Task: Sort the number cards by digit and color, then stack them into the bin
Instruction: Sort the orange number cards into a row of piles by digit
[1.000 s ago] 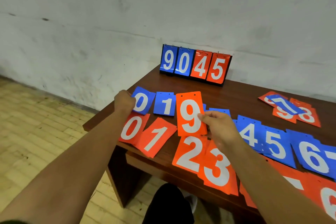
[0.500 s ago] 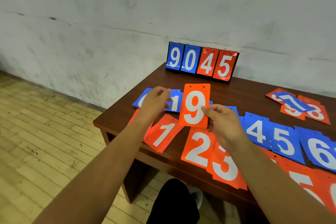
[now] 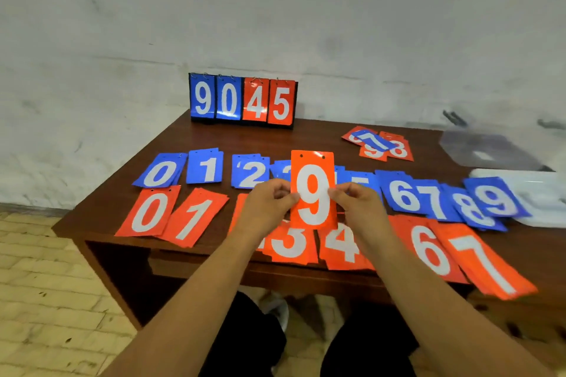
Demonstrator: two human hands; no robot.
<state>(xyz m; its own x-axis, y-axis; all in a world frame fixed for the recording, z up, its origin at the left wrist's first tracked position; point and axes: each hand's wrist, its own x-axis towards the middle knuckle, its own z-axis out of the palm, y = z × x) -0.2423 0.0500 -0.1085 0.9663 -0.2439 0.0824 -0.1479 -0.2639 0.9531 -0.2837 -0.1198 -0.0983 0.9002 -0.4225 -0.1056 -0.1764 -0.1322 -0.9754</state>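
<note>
An orange 9 card (image 3: 313, 190) is held upright above the desk (image 3: 306, 135), pinched at its left edge by the left hand (image 3: 269, 203) and at its right edge by the right hand (image 3: 356, 205). Beneath it lie a blue row (image 3: 407, 194) and an orange row (image 3: 171, 217) of cards; a scoreboard (image 3: 243, 100) stands behind.

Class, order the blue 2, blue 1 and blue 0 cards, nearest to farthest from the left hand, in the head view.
1. Blue 2 card, just behind the left hand.
2. Blue 1 card, further left.
3. Blue 0 card, at the row's left end.
</note>
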